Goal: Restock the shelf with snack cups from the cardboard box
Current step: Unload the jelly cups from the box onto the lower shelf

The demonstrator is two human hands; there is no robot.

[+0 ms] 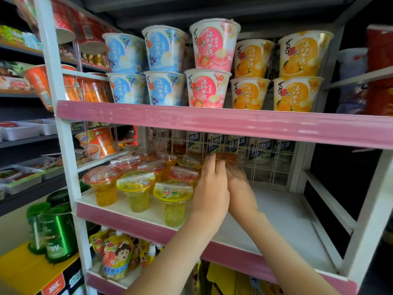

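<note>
Orange snack cup sits at centre frame, at the back of the middle shelf, just in front of the wire grid. It is partly hidden by fingers and blurred.

Left hand: back toward the camera, fingers extended, tips against the cup's left side. Right hand: just beside the left, at the cup's right side, motion-blurred; cannot tell whether it grips or lies flat.

Left of the hands: cluster of clear cups with red and yellow lids, upright, filling the shelf's left half. The nearest yellow one touches the left wrist.

Behind the grid: row of cartons. Upper shelf: tubs stacked two high, in blue, pink and orange. Lower left of frame: pouches on the shelf below and green cans outside the rack.
</note>
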